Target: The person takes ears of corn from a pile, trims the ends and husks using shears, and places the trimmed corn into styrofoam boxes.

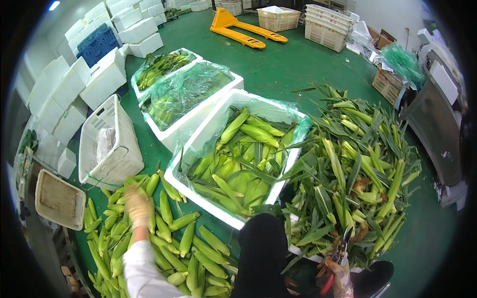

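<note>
My left hand [138, 208], in a pale glove and blurred, is over a heap of trimmed corn ears in green husks [205, 260] on the floor. Whether its fingers hold an ear cannot be made out. At the lower right my gloved right hand [341, 273] grips pruning shears with red handles [328, 284]. Their blades [347, 235] point up, against a big pile of stripped corn leaves and stalks [350, 178]. Between both hands stands a white foam box [203, 208] lined with thin green plastic. Green-husked corn ears [238, 167] and loose leaves lie inside it.
Behind it are another foam box [208, 110] under plastic film and one with leafy greens [164, 70]. A white plastic crate [128, 149] and a shallow tray [59, 199] stand left. Farther off are a yellow pallet jack [238, 28] and stacked crates [326, 29]. My dark-clad leg [262, 253] is front centre.
</note>
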A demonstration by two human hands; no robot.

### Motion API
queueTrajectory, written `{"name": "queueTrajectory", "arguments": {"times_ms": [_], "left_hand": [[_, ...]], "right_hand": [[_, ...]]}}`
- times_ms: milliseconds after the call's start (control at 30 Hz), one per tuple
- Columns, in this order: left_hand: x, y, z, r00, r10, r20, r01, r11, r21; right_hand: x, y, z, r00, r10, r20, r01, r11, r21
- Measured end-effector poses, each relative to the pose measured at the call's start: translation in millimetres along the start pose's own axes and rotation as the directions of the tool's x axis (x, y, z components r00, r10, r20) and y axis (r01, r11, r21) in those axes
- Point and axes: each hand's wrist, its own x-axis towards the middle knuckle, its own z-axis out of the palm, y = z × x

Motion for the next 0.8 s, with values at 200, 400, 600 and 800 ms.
{"name": "queueTrajectory", "arguments": {"times_ms": [200,400,600,800], "left_hand": [[48,324,138,0.881,0.43,0.197,-0.32,0.848,-0.423],[147,368,269,0.939,0.122,0.322,-0.081,0.987,-0.137],[143,358,241,0.778,0.151,0.61,0.167,0.886,-0.432],[91,335,116,0.691,0.623,0.365,0.399,0.091,-0.912]], "right_hand": [[-3,-49,30,0.996,-0.01,-0.083,-0.028,0.892,-0.452],[-1,-6,4,0.951,-0.05,-0.304,-0.038,0.96,-0.277],[16,62,-64,0.987,-0.158,0.029,0.104,0.489,-0.866],[2,7,-7,0.987,-0.005,0.16,0.133,0.579,-0.805]]}}
